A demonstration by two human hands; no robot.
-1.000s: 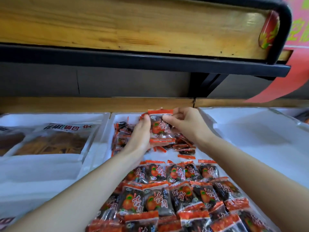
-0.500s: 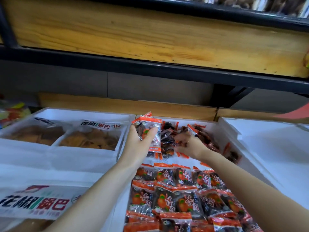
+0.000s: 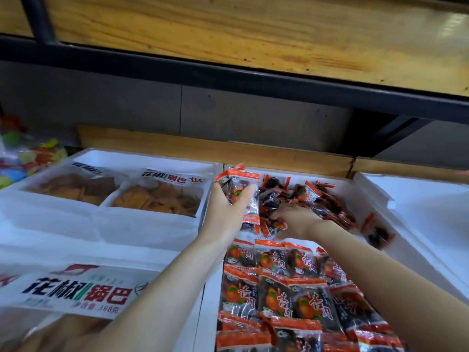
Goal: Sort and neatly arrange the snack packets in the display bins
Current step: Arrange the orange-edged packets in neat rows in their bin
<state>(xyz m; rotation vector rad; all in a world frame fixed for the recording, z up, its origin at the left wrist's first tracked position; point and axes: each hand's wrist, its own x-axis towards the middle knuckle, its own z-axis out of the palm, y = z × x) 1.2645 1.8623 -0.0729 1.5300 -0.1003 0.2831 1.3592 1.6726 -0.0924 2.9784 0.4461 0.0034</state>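
Note:
My left hand (image 3: 225, 207) grips a small stack of orange-and-black snack packets (image 3: 242, 191), held upright over the left side of the white foam bin (image 3: 208, 303). Just to its right, my right hand (image 3: 294, 219) reaches down into the loose pile of packets (image 3: 317, 199) at the back of the bin; its fingers are buried among them, so what they hold is hidden. Neat overlapping rows of packets (image 3: 286, 288) fill the front of the bin.
A white bin (image 3: 114, 161) to the left holds two big clear bags of brown crisps (image 3: 157, 196). Another labelled crisp bag (image 3: 76, 290) lies at the front left. A white foam bin (image 3: 418, 199) is at right. A wooden shelf (image 3: 253, 34) overhangs the back.
My right hand let go of the stack and dropped into the loose pile at the back. My left hand kept the stack and shifted left. The view swung left.

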